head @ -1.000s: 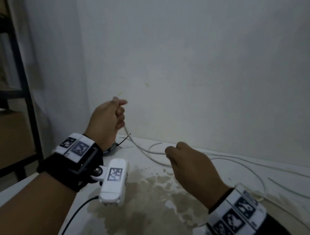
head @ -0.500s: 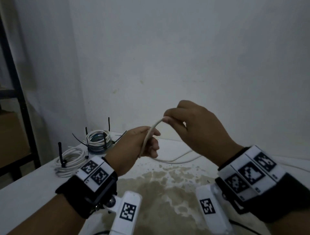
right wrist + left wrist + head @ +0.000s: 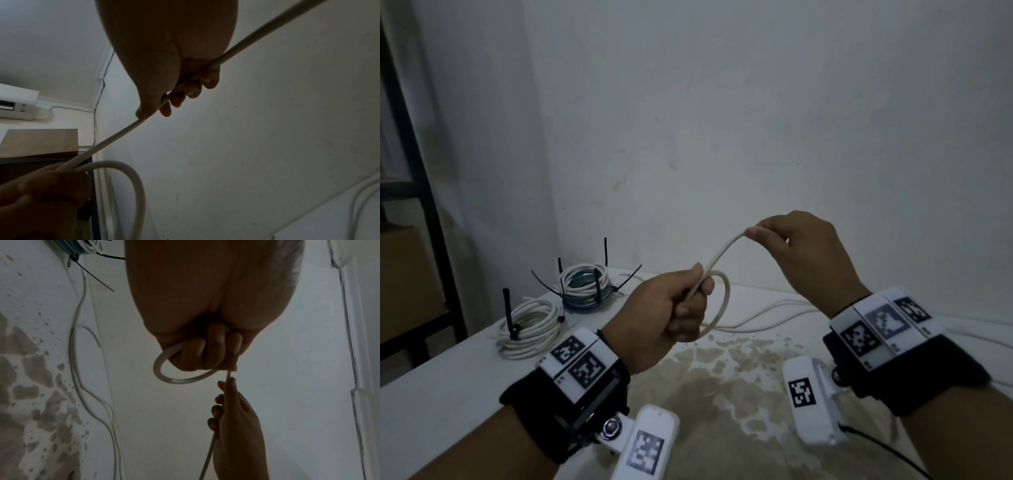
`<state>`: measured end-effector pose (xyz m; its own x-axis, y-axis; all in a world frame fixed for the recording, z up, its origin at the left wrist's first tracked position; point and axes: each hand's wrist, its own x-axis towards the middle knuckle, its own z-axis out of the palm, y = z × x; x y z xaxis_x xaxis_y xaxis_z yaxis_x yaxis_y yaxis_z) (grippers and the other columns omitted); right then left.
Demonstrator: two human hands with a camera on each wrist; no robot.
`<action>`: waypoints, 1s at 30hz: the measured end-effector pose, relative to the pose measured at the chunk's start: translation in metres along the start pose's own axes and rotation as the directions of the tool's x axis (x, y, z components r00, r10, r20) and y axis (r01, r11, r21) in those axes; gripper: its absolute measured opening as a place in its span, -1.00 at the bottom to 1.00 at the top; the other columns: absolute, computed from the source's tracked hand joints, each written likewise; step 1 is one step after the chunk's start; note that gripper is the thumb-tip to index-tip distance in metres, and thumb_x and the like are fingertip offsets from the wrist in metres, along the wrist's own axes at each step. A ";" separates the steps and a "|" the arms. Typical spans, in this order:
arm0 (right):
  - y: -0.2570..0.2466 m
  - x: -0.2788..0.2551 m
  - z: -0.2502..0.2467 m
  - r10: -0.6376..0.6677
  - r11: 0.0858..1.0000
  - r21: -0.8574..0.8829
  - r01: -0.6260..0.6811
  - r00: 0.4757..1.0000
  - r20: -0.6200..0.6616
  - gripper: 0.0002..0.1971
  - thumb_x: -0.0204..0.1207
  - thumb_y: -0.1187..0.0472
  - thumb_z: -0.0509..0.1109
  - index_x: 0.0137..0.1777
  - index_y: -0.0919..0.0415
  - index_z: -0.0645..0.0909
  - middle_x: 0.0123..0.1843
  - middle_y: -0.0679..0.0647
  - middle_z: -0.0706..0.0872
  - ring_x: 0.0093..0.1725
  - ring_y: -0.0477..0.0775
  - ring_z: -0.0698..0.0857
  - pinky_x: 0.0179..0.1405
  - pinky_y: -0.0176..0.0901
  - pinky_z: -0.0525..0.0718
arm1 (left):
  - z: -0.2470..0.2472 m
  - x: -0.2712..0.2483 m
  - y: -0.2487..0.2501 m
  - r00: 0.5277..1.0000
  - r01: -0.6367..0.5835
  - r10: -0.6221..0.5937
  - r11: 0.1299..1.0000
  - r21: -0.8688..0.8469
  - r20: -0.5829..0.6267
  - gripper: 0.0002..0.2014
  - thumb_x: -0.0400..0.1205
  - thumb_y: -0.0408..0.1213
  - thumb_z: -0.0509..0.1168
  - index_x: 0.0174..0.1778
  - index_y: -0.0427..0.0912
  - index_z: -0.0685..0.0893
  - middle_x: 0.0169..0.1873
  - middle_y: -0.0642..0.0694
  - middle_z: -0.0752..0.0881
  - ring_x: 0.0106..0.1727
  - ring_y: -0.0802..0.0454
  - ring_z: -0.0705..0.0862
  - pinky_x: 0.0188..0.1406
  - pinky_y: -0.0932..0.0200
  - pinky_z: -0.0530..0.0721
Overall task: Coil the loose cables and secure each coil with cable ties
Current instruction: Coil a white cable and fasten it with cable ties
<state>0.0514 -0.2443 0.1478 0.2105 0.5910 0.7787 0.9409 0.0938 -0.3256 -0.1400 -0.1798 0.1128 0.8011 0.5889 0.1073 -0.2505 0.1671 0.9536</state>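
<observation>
Above the stained tabletop (image 3: 465, 383), the left hand (image 3: 661, 318) grips a first small loop of white cable (image 3: 717, 262); the right hand (image 3: 804, 253) pinches the next stretch, raised; loose cable trails behind on the table; two coils (image 3: 530, 323) already wear black cable ties (image 3: 509, 313); most of this cable remains uncoiled.

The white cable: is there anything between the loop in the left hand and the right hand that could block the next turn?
Nothing visible does. The white cable runs free through the air from the left hand to the right hand. Both finished coils lie aside on the table.
</observation>
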 end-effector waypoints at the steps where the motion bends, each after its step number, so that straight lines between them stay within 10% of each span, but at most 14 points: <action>1: 0.003 -0.002 0.001 0.003 1.000 0.000 -0.003 1.000 0.008 -0.58 0.59 -0.12 0.25 -0.15 0.22 0.75 -0.27 0.08 0.70 -0.21 -0.01 0.58 -0.17 -0.03 0.55 | 0.000 0.000 0.001 1.000 0.000 0.000 1.000 -0.021 0.009 -0.71 0.59 -0.06 0.13 -0.33 -0.17 0.54 -0.66 0.05 0.23 -0.70 0.19 0.14 -0.65 0.30 0.13; 8: 0.008 -0.037 0.028 0.071 0.997 0.018 -0.072 0.997 0.034 -0.77 0.71 0.07 0.12 0.08 0.15 0.56 -0.24 0.01 0.62 -0.28 0.01 0.56 -0.35 -0.15 0.37 | -0.006 -0.001 0.043 0.977 -0.214 0.199 0.928 -0.304 -0.079 -0.74 0.54 -0.12 0.12 -0.40 -0.14 0.53 -0.71 0.08 0.21 -0.70 0.17 0.01 -0.70 0.32 0.07; 15: 0.010 -0.071 0.049 0.006 0.983 -0.182 0.001 0.999 0.038 -0.78 0.66 0.21 0.25 0.26 0.18 0.57 -0.29 0.03 0.58 -0.53 0.01 0.53 -0.65 -0.32 0.30 | -0.027 0.001 0.081 0.872 -0.436 0.375 0.887 -0.151 -0.315 -0.68 0.73 -0.14 0.01 -0.30 -0.13 0.47 -0.67 0.09 0.26 -0.70 0.19 0.19 -0.66 0.33 0.20; 22: -0.022 -0.067 0.040 -0.190 0.843 -0.465 0.270 0.959 0.211 -0.60 -0.02 0.38 0.62 -0.17 0.16 0.62 -0.51 0.03 0.49 -0.73 0.01 0.18 -0.59 -0.34 -0.26 | -0.018 0.005 0.074 0.844 -0.400 0.412 0.910 0.109 -0.343 -0.70 0.76 -0.12 0.06 -0.27 -0.12 0.47 -0.64 0.09 0.28 -0.64 0.18 0.24 -0.58 0.31 0.29; 30: -0.054 -0.059 0.009 -0.445 0.738 -0.351 0.575 0.808 0.387 -0.82 0.20 0.37 0.33 -0.28 0.10 0.65 -0.40 0.00 0.40 -0.50 -0.03 0.18 -0.55 -0.16 0.12 | 0.000 0.012 0.044 0.882 -0.231 0.338 0.917 0.325 -0.329 -0.69 0.79 -0.14 0.00 -0.21 -0.19 0.46 -0.51 -0.05 0.52 -0.50 0.05 0.53 -0.47 0.20 0.59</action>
<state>-0.0142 -0.2777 0.1145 -0.3516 0.7454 0.5664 0.9092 0.1279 0.3962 -0.1417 -0.1655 0.1554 0.4428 0.8357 0.3249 -0.2378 -0.2399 0.9412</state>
